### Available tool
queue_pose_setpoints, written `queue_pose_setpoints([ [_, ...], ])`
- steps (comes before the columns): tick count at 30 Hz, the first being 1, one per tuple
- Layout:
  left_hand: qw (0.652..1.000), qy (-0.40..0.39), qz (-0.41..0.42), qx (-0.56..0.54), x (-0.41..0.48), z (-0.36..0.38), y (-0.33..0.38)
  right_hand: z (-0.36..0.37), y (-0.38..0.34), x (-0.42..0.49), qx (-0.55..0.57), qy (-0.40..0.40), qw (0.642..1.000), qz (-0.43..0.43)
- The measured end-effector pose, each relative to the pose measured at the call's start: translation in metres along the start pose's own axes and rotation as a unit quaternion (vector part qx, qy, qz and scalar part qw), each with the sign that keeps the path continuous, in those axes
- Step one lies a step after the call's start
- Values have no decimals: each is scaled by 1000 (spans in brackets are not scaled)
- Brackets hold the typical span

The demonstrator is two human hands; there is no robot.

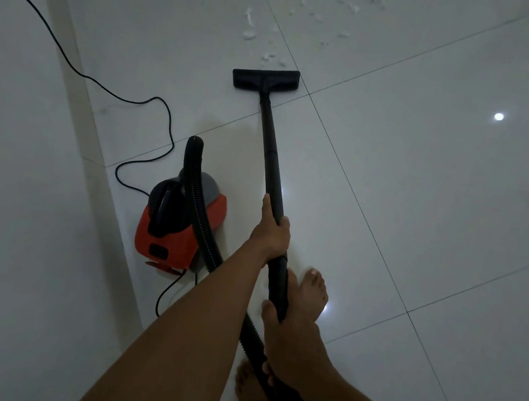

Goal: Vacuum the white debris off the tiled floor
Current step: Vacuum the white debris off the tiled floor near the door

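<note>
At the far left a black power cord (70, 62) snaked across the tiled floor (430, 192) toward the red and black vacuum canister (180, 221), which stood by the wall edge. A ribbed hose (200, 214) ran from its top down toward the person. Just right of the canister, the left hand (272, 232) was wrapped round the black wand (271, 146) partway up its length. The wand reached away to the floor nozzle (265, 78), which sat flat on the tile. The white debris (321, 8) lay scattered beyond it, the nearest scraps just touching the nozzle's far edge and the bulk spread farther off and to the right. Nearer the person, the right hand (293, 340) grasped the wand's lower end where the hose joined it. By the look of it the job had barely begun: almost all the debris was uncollected, and the tiles to the right showed none.
</note>
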State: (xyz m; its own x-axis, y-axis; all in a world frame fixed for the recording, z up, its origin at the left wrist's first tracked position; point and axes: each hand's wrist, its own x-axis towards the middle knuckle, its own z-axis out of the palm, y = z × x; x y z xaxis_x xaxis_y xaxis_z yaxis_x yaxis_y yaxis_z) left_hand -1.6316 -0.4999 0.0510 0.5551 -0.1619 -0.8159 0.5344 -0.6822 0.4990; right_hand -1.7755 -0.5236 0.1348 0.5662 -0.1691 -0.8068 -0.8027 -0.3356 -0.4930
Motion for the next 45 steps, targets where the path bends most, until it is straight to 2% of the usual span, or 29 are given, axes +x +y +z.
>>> queue_pose_setpoints([
  [3,1000,-2,5,0,5,-1,3,16,20,25,-12,30,999,-5],
  [6,1000,-3,2,2,11,0,8,30,52,58,1,14,1000,15],
  [8,1000,-6,0,-3,17,0,13,18,38,52,-1,23,1000,17],
  [11,1000,-7,0,-7,24,-4,25,-4,9,47,21,-19,998,60],
  [13,1000,-5,0,-6,30,-7,34,-15,-10,47,29,-7,998,55],
  [20,1000,0,-5,-11,59,-21,67,-26,-3,105,-6,29,997,75],
  [25,1000,8,-8,-20,77,-28,96,-40,-11,133,-4,-9,996,94],
  [32,999,19,-14,-31,99,-32,134,-101,-54,130,-65,-36,997,9],
  [45,998,33,-27,-47,132,-55,190,-166,-119,150,-35,-85,996,-20],
])
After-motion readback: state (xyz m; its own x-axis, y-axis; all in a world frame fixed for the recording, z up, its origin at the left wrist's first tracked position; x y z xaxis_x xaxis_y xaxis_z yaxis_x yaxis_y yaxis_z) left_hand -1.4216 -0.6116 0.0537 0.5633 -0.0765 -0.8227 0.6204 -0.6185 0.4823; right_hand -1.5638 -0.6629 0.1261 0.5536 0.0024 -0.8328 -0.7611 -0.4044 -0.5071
